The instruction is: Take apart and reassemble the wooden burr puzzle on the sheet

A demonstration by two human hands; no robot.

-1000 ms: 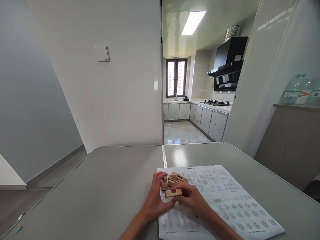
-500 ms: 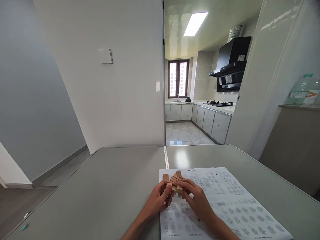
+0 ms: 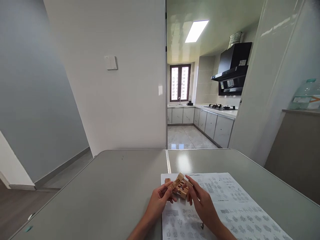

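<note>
Loose wooden pieces [image 3: 180, 186] now joined, tilted between hands.

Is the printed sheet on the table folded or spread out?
Spread flat. The printed sheet lies open on the table, diagrams showing, under both hands holding the wooden puzzle.

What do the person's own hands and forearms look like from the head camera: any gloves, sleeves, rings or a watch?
Both the left hand and the right hand are bare, with no gloves. No rings, watch or wristband show. Both forearms are uncovered down to the bottom edge of the picture, with no sleeve in view.
</note>
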